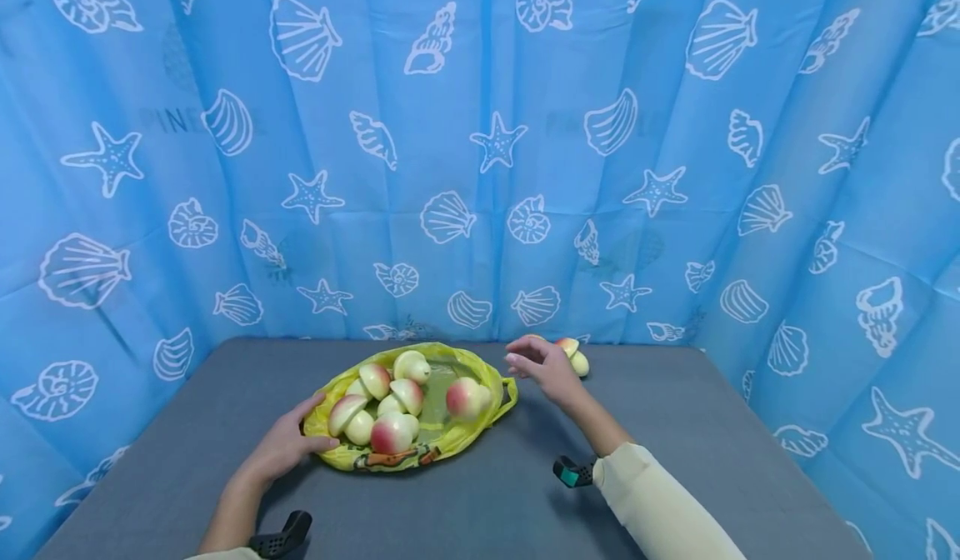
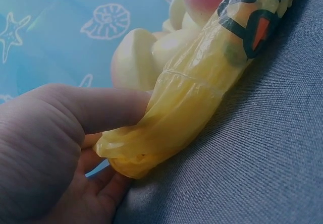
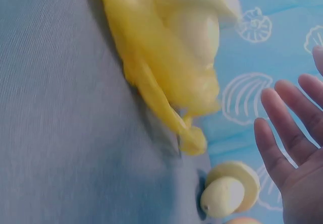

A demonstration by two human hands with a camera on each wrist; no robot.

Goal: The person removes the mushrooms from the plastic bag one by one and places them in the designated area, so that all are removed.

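Observation:
A yellow plastic bag (image 1: 453,442) lies with its mouth wide, holding several cream toy mushrooms (image 1: 392,432) with pink-tinged caps. My left hand (image 1: 288,439) pinches the bag's left rim, and in the left wrist view the thumb lies over the folded plastic (image 2: 176,115) with the fingers below. One mushroom (image 1: 465,397), slightly blurred, is apart from the others at the bag's right side. Just past the bag's right handle, my right hand (image 1: 549,370) is raised with nothing in it. The right wrist view shows its fingers (image 3: 285,118) spread and loosely extended.
At the table's back edge, beyond the right hand, are more mushrooms (image 1: 578,363), partly hidden by that hand. The grey table (image 1: 480,510) meets a blue curtain (image 1: 480,168) with white shell prints. Each wrist wears a black band mount (image 1: 573,472).

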